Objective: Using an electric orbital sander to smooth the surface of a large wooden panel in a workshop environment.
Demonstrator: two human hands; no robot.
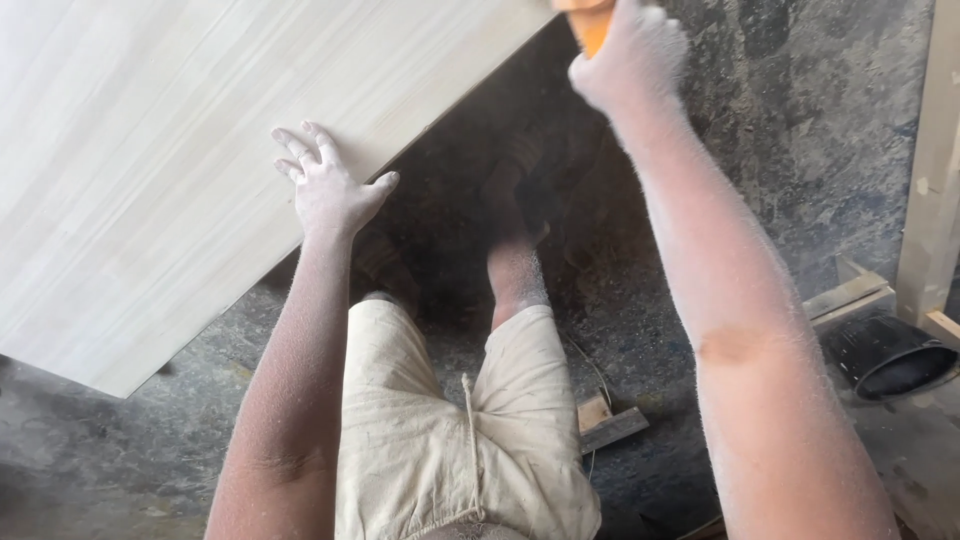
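A large pale wooden panel (150,150) fills the upper left of the head view. My left hand (325,190), coated in fine dust, lies flat on the panel near its edge, fingers spread. My right hand (630,55) is at the top of the view, closed around an orange tool (590,25) whose upper part is cut off by the frame. The tool sits at the panel's upper edge. Both my forearms are dusty. Below I see my light shorts and my legs.
The floor (780,150) is dark, dusty concrete. A black bucket (890,355) lies at the right next to wooden boards (850,295) and a pale upright plank (935,150). A small wood offcut (605,420) lies by my right leg.
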